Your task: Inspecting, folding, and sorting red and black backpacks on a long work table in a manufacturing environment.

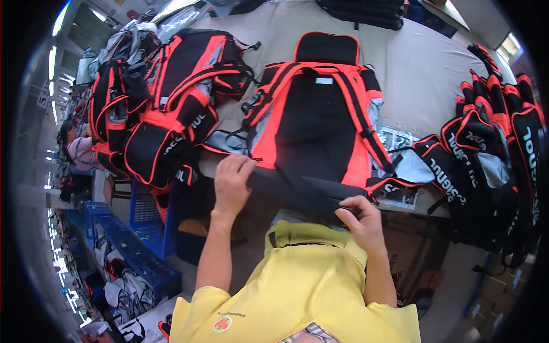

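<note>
A black backpack with bright coral-red panels and shoulder straps (pixel 314 120) lies on the table in front of me, its top flap (pixel 327 48) pointing away. Along its near end a black fabric edge hangs over the table's front. My left hand (pixel 233 180) pinches the left corner of that edge, fingers closed. At the right corner, my right hand (pixel 362 222) has thumb and fingers closed on the same black fabric. Between them the fabric is pulled fairly straight. A hip belt wing (pixel 409 166) spreads out to the right of the bag.
More black and red backpacks (pixel 166 97) are piled on the left. Several others (pixel 486 143) are stacked on the right. The pale tabletop (pixel 423 68) stretches behind the bag. Blue plastic crates (pixel 128 246) stand at lower left, and a person (pixel 80 150) is farther off.
</note>
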A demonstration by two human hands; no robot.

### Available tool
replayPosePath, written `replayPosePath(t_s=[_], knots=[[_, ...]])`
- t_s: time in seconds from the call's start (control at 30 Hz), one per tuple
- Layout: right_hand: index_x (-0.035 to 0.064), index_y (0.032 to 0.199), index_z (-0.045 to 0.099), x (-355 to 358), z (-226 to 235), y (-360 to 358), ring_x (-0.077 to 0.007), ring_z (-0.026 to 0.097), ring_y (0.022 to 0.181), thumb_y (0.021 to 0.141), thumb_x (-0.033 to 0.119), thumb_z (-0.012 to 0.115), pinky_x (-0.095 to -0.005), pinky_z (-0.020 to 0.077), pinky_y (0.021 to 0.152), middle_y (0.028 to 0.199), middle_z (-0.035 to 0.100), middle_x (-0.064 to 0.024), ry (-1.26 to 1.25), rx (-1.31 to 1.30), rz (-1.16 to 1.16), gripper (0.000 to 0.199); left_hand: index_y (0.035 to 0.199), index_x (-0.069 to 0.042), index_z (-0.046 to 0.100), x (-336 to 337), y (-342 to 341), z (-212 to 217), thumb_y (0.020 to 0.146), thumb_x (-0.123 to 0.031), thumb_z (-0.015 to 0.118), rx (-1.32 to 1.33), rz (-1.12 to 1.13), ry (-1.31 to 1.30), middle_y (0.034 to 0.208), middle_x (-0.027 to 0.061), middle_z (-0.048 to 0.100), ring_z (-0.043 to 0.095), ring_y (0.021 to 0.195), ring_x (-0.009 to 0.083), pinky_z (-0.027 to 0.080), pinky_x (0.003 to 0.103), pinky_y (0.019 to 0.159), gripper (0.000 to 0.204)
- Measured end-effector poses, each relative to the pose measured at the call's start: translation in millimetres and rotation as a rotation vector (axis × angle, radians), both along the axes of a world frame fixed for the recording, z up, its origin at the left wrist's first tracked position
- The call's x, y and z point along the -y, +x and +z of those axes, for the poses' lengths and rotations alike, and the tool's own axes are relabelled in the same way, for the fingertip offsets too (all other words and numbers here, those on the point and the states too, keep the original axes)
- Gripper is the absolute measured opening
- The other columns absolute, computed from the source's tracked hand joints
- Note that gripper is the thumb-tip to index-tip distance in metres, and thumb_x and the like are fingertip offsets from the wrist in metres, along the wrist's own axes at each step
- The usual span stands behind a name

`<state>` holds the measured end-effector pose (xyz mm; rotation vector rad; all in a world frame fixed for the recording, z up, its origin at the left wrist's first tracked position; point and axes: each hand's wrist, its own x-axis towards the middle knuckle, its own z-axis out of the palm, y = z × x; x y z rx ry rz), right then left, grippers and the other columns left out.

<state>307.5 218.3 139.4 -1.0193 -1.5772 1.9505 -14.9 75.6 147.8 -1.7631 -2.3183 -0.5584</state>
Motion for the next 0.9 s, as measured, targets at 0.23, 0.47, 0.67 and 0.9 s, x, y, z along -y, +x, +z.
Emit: replayPosePath(t_s=[0.23,0.47,0.67,0.9], knots=[[-0.0018,0.117,0.071,-21.0,25.7,-3.7,-0.0202,0.072,0.085,0.097,0.002,0.074,-0.0291,0.0577,0.074,0.094,0.074,-0.0119,0.584,0.047,-0.119,0.021,0.13,-0.011,0.07,-34.5,-16.9,-50.9,0.074,0.004,0.07,-0.143,-0.03,-0.131,0.127,0.0151,0.062,0.054,0.134,0.0375,0.045,0.052,0.108,0.059],[-0.0021,0.101,0.075,-15.6,162.2,-15.6,-0.0313,0.076,0.083,0.082,-0.01,0.065,-0.0357,0.0607,0.077,0.108,0.079,-0.0201,0.28,-0.821,0.499,0.023,0.152,-0.017,0.058,-16.9,-4.1,-98.8,0.087,0.004,0.061,0.033,-0.092,-0.382,0.144,0.0192,0.056,0.046,0.147,0.0387,0.041,0.058,0.112,0.068],[0.0271,0.132,0.076,-11.0,175.5,-90.9,-0.0241,0.067,0.066,0.098,0.01,0.074,-0.0281,0.0539,0.056,0.12,0.072,-0.0298,0.493,-1.269,0.113,0.038,0.151,-0.015,0.06,-24.2,-8.6,-116.5,0.088,0.005,0.06,0.15,-0.054,-0.347,0.15,0.0183,0.055,0.051,0.143,0.0357,0.041,0.057,0.112,0.066],[0.0021,0.121,0.074,-65.6,177.2,-111.0,-0.034,0.076,0.095,0.095,0.005,0.069,-0.0399,0.0607,0.087,0.118,0.075,-0.0194,-0.029,-0.576,0.879,0.027,0.149,-0.016,0.061,1.3,-13.1,-186.2,0.086,-0.001,0.06,0.155,0.062,-0.149,0.161,0.0116,0.05,0.049,0.148,0.0315,0.035,0.055,0.117,0.065]])
